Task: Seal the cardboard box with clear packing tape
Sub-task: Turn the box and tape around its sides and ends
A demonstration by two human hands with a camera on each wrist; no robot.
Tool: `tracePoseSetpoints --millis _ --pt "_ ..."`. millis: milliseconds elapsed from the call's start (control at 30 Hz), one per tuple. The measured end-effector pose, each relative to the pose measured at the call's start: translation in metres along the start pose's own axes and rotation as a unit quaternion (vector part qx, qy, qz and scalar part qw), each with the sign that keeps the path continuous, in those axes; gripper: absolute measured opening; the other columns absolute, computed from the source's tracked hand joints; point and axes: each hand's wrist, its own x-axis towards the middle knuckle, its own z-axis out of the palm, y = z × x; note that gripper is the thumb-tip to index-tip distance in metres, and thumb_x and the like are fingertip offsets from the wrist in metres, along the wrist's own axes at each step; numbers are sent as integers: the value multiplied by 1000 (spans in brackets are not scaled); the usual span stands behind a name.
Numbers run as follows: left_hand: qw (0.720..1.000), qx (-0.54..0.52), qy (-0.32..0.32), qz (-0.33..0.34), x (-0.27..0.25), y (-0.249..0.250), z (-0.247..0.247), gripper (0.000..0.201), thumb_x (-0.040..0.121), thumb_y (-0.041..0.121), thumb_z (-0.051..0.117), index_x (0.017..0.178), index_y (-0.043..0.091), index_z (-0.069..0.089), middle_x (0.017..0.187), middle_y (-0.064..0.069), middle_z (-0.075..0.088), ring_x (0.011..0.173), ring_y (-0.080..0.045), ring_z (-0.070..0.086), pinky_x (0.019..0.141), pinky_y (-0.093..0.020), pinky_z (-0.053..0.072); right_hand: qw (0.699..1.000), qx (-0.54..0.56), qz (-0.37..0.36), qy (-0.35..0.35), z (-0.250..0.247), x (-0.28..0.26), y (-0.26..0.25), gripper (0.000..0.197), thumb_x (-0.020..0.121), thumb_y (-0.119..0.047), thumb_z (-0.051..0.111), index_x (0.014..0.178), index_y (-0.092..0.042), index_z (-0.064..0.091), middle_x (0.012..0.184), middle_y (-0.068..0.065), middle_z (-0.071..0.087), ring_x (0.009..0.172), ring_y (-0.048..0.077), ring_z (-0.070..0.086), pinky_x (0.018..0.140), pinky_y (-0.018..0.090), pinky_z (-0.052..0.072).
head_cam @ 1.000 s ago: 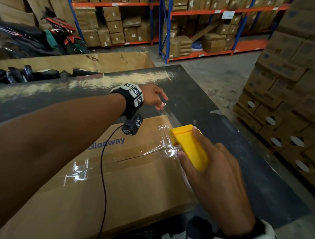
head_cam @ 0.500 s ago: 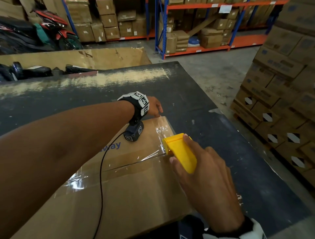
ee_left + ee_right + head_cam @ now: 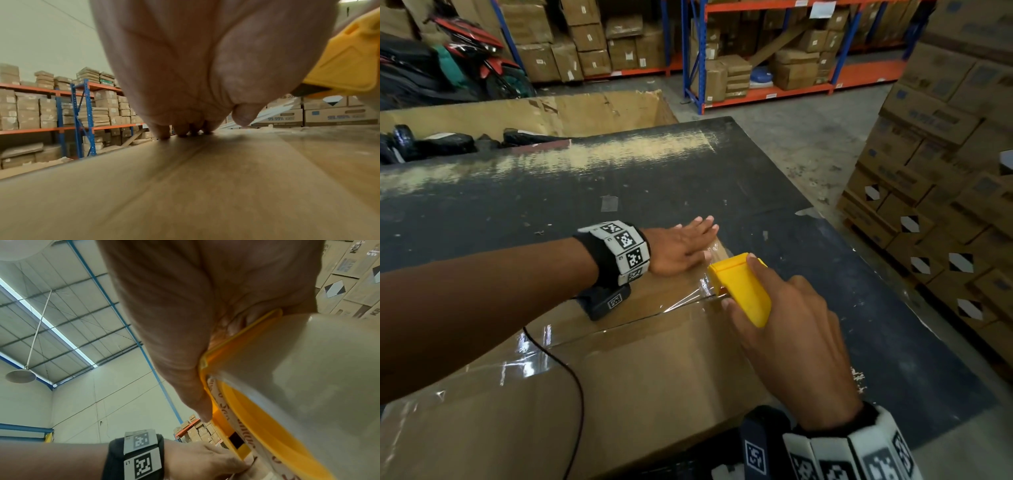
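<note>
Cardboard box (image 3: pixel 619 377) lies flat on the dark counter (image 3: pixel 842 325), its far right corner under my hands, bare counter beyond and to the right. Clear tape (image 3: pixel 571 329) runs along the centre seam. Head view shows my left hand (image 3: pixel 681 248) flat, fingers straight, pressing the tape at the far edge. Right wrist view alone shows the tape roll (image 3: pixel 308 386) inside the yellow dispenser (image 3: pixel 743 291) (lettering unreadable). My right hand (image 3: pixel 791 342) is curled round that dispenser, just beside the left.
</note>
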Motion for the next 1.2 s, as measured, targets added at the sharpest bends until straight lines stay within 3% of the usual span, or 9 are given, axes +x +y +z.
tracePoseSetpoints --millis 167,267,367,567,667,733,833,1033,1200 --pt "1000 12 -5 -16 3 -1 -1 64 108 40 19 160 16 -10 170 -4 -19 157 -18 -15 127 -37 -2 1000 -15 7 -19 -14 -23 7 71 87 -70 41 152 -54 19 93 -3 41 94 25 60 69 33 36" --pt "1000 -2 -9 -14 1 3 2 66 108 42 20 160 17 -11 169 -2 -19 157 -17 -15 124 -34 -4 998 -42 31 -28 -23 -74 31 70 81 -80 30 148 -63 20 81 -10 36 65 7 44 55 23 33" --pt "1000 0 -24 11 5 17 9 68 107 44 22 160 16 -11 169 -2 -20 156 -16 -16 124 -33 -4 998 -28 60 -14 -18 -136 73 73 76 -74 43 144 -48 48 68 -11 33 47 0 24 53 3 15" --pt "1000 10 -7 -9 -2 4 0 71 106 47 23 159 17 -13 168 -3 -22 155 -17 -18 125 -35 -4 998 -8 58 24 -11 -166 91 77 72 -69 48 144 -43 51 71 -16 25 43 -2 25 41 2 14" --pt "1000 9 3 -10 0 5 5 71 106 45 24 159 17 -12 169 -3 -21 156 -17 -17 125 -35 -4 997 -35 54 36 10 -163 99 74 75 -70 44 146 -48 44 75 -11 33 47 6 32 47 4 22" --pt "1000 10 10 -14 2 2 7 70 106 45 25 160 17 -11 169 -3 -20 156 -17 -17 125 -36 -4 996 -52 67 1 18 -154 104 74 77 -75 33 148 -55 32 78 -9 41 57 15 45 47 20 37" --pt "1000 12 18 -17 3 4 7 69 107 43 26 160 17 -10 169 -3 -18 156 -17 -16 125 -35 -4 994 -26 69 -77 29 -137 121 71 80 -78 30 148 -57 29 89 -6 56 79 19 62 71 33 50" --pt "998 26 40 -38 -10 30 8 69 107 40 28 161 20 -10 170 -9 -16 157 -21 -13 125 -39 -4 987 77 72 -124 46 -146 151 59 82 -67 55 138 -50 53 119 -15 70 113 8 63 89 23 46" --pt "991 58 38 119 -59 128 21 83 96 69 31 161 33 -6 171 -2 -8 157 -16 -8 127 -42 -3 983 160 74 -43 24 -137 167 61 75 -71 58 133 -52 57 118 -21 70 108 5 65 88 21 44"
